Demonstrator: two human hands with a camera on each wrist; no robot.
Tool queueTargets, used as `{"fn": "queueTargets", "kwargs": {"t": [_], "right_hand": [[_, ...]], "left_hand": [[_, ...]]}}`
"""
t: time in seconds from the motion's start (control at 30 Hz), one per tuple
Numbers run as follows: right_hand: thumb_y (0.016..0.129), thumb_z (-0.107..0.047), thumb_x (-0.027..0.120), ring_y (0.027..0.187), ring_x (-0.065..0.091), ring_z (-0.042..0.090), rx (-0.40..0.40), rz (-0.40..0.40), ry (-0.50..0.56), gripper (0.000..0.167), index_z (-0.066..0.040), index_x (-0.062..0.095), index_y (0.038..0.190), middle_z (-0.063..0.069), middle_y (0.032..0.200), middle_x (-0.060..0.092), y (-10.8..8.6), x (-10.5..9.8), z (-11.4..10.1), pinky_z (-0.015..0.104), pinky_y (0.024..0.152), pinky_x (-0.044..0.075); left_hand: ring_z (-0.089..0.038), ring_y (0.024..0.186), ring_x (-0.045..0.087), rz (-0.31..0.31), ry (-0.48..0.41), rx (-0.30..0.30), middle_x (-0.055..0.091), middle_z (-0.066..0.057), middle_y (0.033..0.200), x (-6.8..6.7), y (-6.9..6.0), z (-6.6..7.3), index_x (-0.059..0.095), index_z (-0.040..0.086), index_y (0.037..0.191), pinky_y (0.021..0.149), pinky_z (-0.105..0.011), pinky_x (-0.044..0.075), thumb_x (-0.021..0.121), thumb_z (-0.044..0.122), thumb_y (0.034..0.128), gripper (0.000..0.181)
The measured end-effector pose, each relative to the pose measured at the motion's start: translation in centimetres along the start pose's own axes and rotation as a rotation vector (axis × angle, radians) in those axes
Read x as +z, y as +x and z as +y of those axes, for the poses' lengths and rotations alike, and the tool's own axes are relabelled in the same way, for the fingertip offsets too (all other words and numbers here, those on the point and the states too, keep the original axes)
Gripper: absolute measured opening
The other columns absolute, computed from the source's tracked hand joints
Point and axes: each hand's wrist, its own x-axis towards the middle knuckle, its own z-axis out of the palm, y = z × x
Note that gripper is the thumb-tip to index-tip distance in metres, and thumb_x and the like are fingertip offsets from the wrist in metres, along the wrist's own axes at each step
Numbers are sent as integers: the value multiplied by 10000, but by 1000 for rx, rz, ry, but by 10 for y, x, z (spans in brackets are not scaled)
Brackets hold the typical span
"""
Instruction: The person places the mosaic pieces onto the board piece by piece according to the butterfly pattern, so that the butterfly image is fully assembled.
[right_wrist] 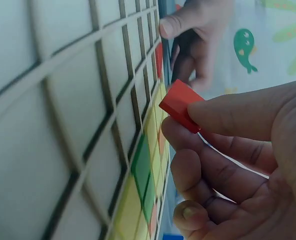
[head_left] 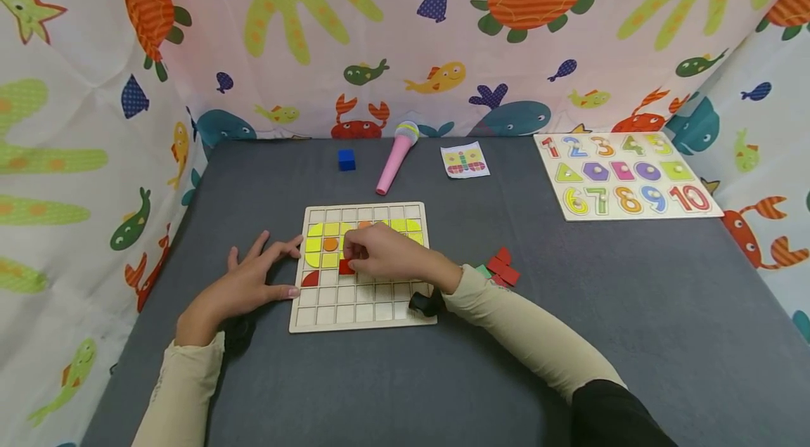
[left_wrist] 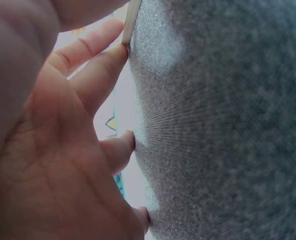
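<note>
A wooden grid board (head_left: pixel 363 327) lies on the grey table. Its upper rows hold yellow tiles (head_left: pixel 313 245), an orange piece (head_left: pixel 330 244) and, in the right wrist view, green tiles (right_wrist: pixel 142 170). A red rounded tile (head_left: pixel 310 279) sits in a left-hand cell. Between thumb and finger, my right hand (head_left: pixel 386 252) pinches a red square tile (right_wrist: pixel 180 102), tilted above the grid in the right wrist view. My left hand (head_left: pixel 243 285) has its fingers spread at the board's left edge, thumb and a fingertip touching it. My right hand covers part of the pattern.
Loose red tiles (head_left: pixel 503 266) and a bit of green lie right of the board, beside my right forearm. Behind it are a blue cube (head_left: pixel 346 160), a pink toy microphone (head_left: pixel 396 159) and a pattern card (head_left: pixel 465 169). A number puzzle (head_left: pixel 626 176) lies at the back right.
</note>
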Motion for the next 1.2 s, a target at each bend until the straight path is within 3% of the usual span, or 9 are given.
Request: {"fn": "queueTargets", "kwargs": {"t": [0.33,0.57,0.9,1.2], "right_hand": [[1009,-38,703,697,569,125,-40,-8,-61,118,-109,663,923,-21,775,613,24,19,-15,214,662,440],[1008,-84,725,744,577,126,5,-5,-126,72,-105,705,943,-33,787,618,29,28,-19,206,666,439],[1000,-76,708,770,556,118,62,32,-274,167,-151,647,864,-31,825,580,28,37,-23,218,624,425],[1010,-85,714,744,558,134,79,57,-182,102,-129,692,921,-30,789,604,8,25,-19,247,662,443]], "left_hand": [[-564,1582,-84,2,1,5,257,-135,1754,0,0,-1,531,155,1365,1082,-818,-221,854,364,934,577],[-565,1581,-88,-1,0,6,251,-137,1756,-1,0,0,531,151,1366,1079,-819,-224,851,362,936,575],[-566,1582,-81,4,3,13,259,-136,1755,-1,-1,-1,537,148,1360,1081,-824,-213,850,354,937,565],[-557,1586,-76,7,6,3,263,-144,1752,0,-1,-1,537,150,1362,1088,-818,-213,857,357,931,576]]}}
